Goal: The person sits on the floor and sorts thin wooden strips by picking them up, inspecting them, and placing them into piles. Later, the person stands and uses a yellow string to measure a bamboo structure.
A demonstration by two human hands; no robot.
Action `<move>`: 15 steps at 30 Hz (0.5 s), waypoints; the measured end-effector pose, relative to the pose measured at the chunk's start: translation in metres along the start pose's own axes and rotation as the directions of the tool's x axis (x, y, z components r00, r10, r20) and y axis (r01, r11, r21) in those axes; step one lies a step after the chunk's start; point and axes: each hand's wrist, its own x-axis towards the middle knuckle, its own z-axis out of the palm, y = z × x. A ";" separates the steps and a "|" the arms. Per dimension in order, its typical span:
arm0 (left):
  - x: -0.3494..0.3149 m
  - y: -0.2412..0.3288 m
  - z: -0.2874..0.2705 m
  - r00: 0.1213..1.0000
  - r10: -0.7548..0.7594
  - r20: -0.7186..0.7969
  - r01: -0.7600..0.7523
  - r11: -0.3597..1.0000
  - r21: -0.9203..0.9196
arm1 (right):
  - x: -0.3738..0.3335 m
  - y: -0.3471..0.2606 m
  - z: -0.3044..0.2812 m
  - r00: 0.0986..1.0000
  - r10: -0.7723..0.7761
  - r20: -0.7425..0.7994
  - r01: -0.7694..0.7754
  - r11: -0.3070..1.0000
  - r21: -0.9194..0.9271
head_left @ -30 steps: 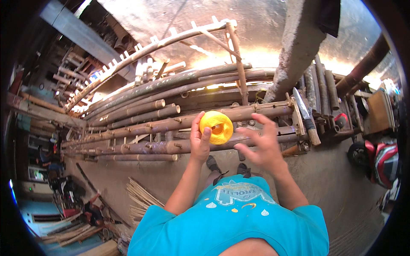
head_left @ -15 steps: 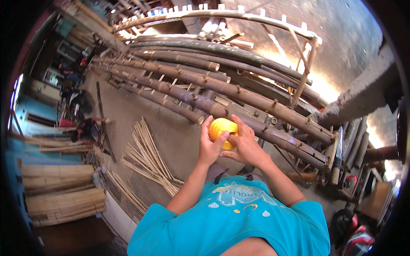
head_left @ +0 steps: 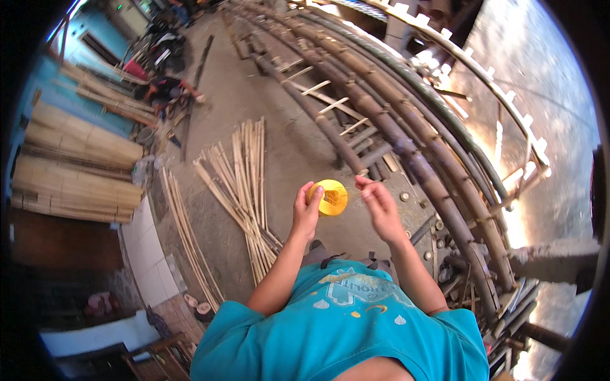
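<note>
My left hand (head_left: 307, 213) grips a roll of yellow plastic twine (head_left: 337, 202) by its left side, thumb at the hollow middle. The open core faces up, and loose loops of twine show inside it. To the right of the roll, my right hand (head_left: 381, 206) is raised with thumb and forefinger pinched together. A thin yellow strand seems to run from the roll to these fingers, though it is faint.
Long bamboo poles (head_left: 387, 127) lie on a rack at the right. Split bamboo strips (head_left: 244, 184) fan out on the concrete floor (head_left: 286, 152). Stacked bamboo slats (head_left: 76, 184) stand at the left. Farther off, another person (head_left: 171, 89) crouches near a parked motorbike (head_left: 166, 47).
My right hand has left the roll and moved to the right of it. The roll has turned so its hollow core shows. My view has swung left.
</note>
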 end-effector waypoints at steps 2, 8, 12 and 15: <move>0.018 0.004 -0.052 0.972 -0.170 -0.162 0.162 0.985 -0.065 | 0.025 -0.007 0.025 0.989 0.145 -0.038 -0.119 0.915 0.384; 0.057 -0.021 -0.203 0.834 -0.267 -0.483 0.177 0.958 -0.224 | 0.100 0.000 0.047 0.913 0.354 -0.201 -0.063 0.611 0.789; 0.074 -0.032 -0.280 0.824 -0.315 -0.470 0.035 0.857 -0.513 | 0.148 0.030 0.015 0.935 0.292 -0.203 -0.008 0.587 0.809; 0.085 -0.037 -0.325 0.885 -0.287 -0.367 -0.048 0.727 -0.685 | 0.187 0.028 0.025 0.874 0.320 -0.364 0.043 0.697 0.716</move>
